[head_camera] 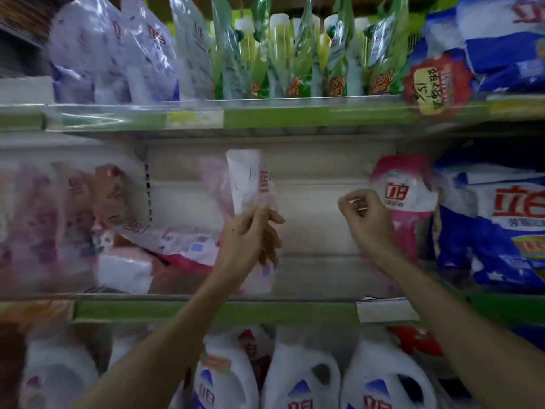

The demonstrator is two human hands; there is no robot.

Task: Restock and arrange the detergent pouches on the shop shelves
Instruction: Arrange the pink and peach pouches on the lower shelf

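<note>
Left hand (250, 231) grips a pale pouch (247, 178); right hand (365, 215) perhaps touches pink pouch (405, 187)

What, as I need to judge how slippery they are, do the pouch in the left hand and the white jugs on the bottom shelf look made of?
The pouch gripped by the left hand: thin flexible plastic film, glossy; it creases and curls at the top. The white jugs: rigid moulded plastic, probably smooth; moulded handle holes show. Blur leaves the finer finish open.
</note>
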